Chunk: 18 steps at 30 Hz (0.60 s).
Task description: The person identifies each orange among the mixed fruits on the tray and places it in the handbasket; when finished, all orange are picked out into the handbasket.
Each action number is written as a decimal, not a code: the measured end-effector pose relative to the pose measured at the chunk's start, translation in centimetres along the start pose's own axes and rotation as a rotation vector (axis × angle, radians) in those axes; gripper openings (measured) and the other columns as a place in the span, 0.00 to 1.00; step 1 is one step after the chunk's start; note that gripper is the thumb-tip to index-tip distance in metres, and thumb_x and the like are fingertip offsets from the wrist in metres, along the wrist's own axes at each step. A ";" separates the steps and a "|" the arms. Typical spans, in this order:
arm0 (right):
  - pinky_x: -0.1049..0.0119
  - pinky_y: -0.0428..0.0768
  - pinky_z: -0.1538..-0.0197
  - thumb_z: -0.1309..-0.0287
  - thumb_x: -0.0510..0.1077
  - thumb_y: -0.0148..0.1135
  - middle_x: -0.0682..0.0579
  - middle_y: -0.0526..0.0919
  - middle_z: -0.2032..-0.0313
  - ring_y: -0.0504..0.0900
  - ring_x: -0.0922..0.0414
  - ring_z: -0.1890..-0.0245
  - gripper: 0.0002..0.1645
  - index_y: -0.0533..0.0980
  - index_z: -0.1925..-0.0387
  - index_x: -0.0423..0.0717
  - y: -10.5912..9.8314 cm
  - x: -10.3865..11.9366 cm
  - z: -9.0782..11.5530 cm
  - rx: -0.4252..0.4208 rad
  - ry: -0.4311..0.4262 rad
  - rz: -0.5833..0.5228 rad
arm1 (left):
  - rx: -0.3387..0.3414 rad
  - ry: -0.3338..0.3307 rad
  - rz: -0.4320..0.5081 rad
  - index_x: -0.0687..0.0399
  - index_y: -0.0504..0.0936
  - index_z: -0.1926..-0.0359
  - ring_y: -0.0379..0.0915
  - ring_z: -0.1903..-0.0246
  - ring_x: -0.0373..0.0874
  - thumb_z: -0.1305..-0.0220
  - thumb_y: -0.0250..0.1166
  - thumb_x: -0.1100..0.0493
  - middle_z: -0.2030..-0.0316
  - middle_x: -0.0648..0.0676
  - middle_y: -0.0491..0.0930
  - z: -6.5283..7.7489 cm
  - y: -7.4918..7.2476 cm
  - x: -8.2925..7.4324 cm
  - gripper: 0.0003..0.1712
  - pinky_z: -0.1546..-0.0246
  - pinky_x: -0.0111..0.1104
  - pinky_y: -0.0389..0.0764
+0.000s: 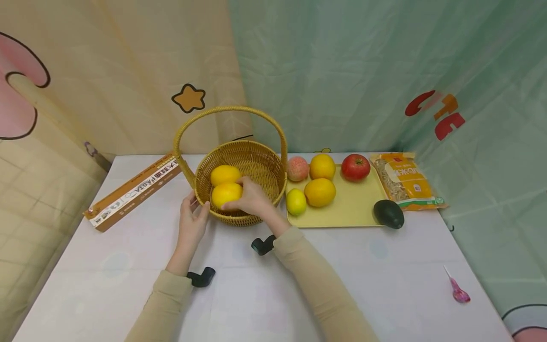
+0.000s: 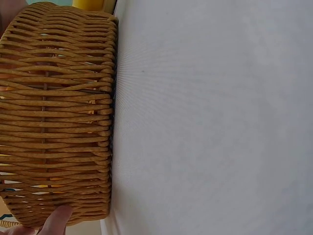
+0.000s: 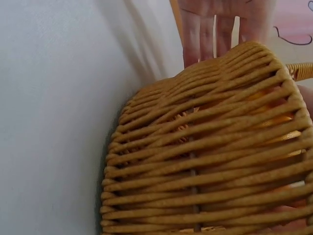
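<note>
A woven basket [image 1: 267,173] with a tall hoop handle stands at the back of the table. Inside it, on the left, lie two yellow oval fruits. My right hand [image 1: 252,199] reaches over the rim and holds the nearer yellow fruit [image 1: 225,194], thumb in front and fingers behind. Just beyond sits the other yellow fruit [image 1: 224,174]. Against the basket's front left outside rests my left hand [image 1: 193,221], its fingers fairly straight. The left wrist view shows the thumb [image 2: 58,218] on the weave. In the right wrist view the basket wall hides most of the right hand.
Right of the basket, a yellow tray [image 1: 350,209] bears several fruits, including a red tomato-like one [image 1: 355,167]. A dark green avocado [image 1: 388,213] lies over its corner, beside a food bag [image 1: 408,180]. A pasta box [image 1: 134,190] lies left; a lollipop [image 1: 459,290] lies front right.
</note>
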State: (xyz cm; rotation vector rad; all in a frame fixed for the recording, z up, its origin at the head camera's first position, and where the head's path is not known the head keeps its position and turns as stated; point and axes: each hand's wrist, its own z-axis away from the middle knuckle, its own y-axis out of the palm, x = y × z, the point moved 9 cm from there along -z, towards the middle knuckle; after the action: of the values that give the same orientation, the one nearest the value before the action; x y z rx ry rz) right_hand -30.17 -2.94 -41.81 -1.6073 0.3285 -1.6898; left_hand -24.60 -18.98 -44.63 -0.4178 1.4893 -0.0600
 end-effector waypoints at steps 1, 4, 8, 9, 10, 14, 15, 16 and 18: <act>0.58 0.76 0.46 0.64 0.62 0.75 0.45 0.74 0.44 0.74 0.51 0.48 0.54 0.62 0.38 0.44 0.1 0.0 -0.1 0.003 0.002 0.002 | 0.001 -0.002 0.002 0.60 0.48 0.29 0.52 0.34 0.57 0.31 0.52 0.55 0.33 0.63 0.53 0.0 0.0 0.0 0.36 0.39 0.47 0.70; 0.57 0.76 0.46 0.64 0.60 0.76 0.46 0.74 0.45 0.74 0.51 0.49 0.53 0.63 0.39 0.44 0.6 0.1 -0.3 0.012 0.015 -0.003 | 0.003 -0.005 0.011 0.60 0.47 0.29 0.52 0.34 0.57 0.31 0.52 0.55 0.33 0.63 0.52 0.1 0.0 0.0 0.36 0.39 0.48 0.70; 0.58 0.76 0.46 0.64 0.59 0.76 0.46 0.75 0.45 0.75 0.52 0.49 0.52 0.63 0.39 0.44 0.9 0.1 -0.5 0.004 0.032 0.002 | 0.002 -0.006 0.017 0.60 0.47 0.29 0.51 0.33 0.57 0.31 0.52 0.55 0.33 0.63 0.52 0.0 0.0 0.1 0.36 0.39 0.47 0.70; 0.58 0.76 0.46 0.64 0.59 0.76 0.46 0.75 0.46 0.75 0.52 0.49 0.52 0.63 0.39 0.44 1.0 0.1 -0.6 -0.001 0.036 0.003 | 0.001 -0.009 0.017 0.60 0.47 0.29 0.51 0.33 0.56 0.31 0.52 0.55 0.33 0.63 0.52 0.0 0.0 0.1 0.36 0.39 0.47 0.70; 0.58 0.76 0.46 0.64 0.59 0.76 0.46 0.75 0.46 0.75 0.52 0.49 0.52 0.63 0.39 0.43 1.1 0.1 -0.6 -0.003 0.037 0.003 | -0.001 -0.012 0.019 0.59 0.47 0.29 0.51 0.33 0.56 0.31 0.52 0.55 0.33 0.62 0.52 0.0 0.0 0.2 0.36 0.39 0.47 0.70; 0.58 0.76 0.46 0.63 0.59 0.76 0.45 0.74 0.46 0.74 0.52 0.49 0.52 0.63 0.40 0.42 1.4 0.2 -0.7 -0.002 0.044 -0.010 | -0.006 -0.021 0.017 0.59 0.48 0.29 0.52 0.34 0.55 0.32 0.53 0.55 0.33 0.62 0.53 -0.1 0.0 0.4 0.36 0.39 0.46 0.70; 0.58 0.75 0.45 0.63 0.58 0.76 0.45 0.74 0.45 0.74 0.51 0.49 0.52 0.63 0.40 0.41 1.5 0.2 -0.8 0.000 0.043 -0.012 | -0.007 -0.023 0.018 0.59 0.48 0.29 0.52 0.34 0.55 0.32 0.53 0.56 0.33 0.62 0.53 0.0 0.0 0.4 0.36 0.39 0.46 0.70; 0.58 0.75 0.45 0.63 0.58 0.76 0.44 0.74 0.45 0.74 0.51 0.48 0.52 0.62 0.39 0.41 1.5 0.2 -0.8 0.004 0.042 -0.013 | -0.008 -0.021 0.017 0.60 0.48 0.29 0.52 0.34 0.55 0.32 0.53 0.56 0.33 0.62 0.53 0.0 0.0 0.4 0.36 0.39 0.47 0.70; 0.57 0.75 0.44 0.62 0.58 0.76 0.44 0.73 0.45 0.73 0.51 0.48 0.52 0.62 0.39 0.41 1.6 0.2 -0.8 0.009 0.045 -0.018 | -0.008 -0.018 0.013 0.60 0.48 0.29 0.52 0.34 0.56 0.32 0.53 0.55 0.34 0.62 0.53 0.0 0.0 0.3 0.36 0.39 0.47 0.70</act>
State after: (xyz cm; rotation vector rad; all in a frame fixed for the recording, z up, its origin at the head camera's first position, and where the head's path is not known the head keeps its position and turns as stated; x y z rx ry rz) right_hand -30.35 -4.43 -42.84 -1.5714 0.3294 -1.7404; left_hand -24.60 -19.08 -44.91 -0.4140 1.4748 -0.0397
